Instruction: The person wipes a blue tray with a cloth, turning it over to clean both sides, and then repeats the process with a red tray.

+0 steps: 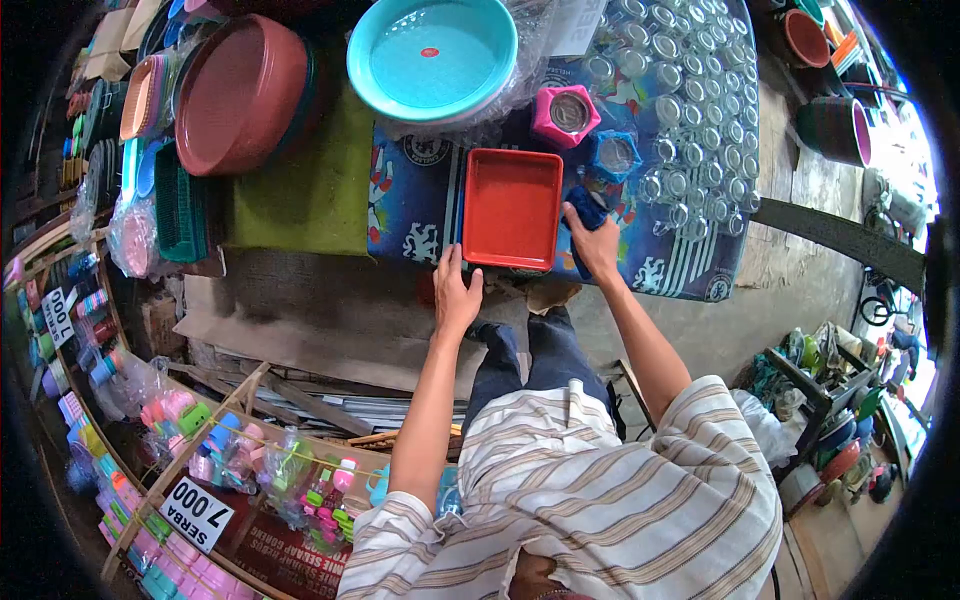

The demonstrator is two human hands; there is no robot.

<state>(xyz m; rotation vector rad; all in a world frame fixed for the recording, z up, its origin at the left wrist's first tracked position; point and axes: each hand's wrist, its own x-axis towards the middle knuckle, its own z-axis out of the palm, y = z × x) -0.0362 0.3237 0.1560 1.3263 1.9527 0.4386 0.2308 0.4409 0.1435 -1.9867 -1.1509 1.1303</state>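
A red rectangular tray [512,210] lies near the front edge of the table. At its lower left corner is my left hand [457,296], fingers stretched along the table edge and holding nothing. To the right of the tray, my right hand [597,245] grips a bunched dark blue cloth [586,207] against the tabletop. Just beyond the cloth stand a blue faceted container [613,154] and a pink one [566,115], each with a round clear top.
Many small glass jars [690,130] cover the table's right side. A turquoise basin [432,55] sits at the back, brown-red tubs [242,95] and green baskets [180,205] at the left. Shelves of plastic goods with a price sign [197,514] stand behind me.
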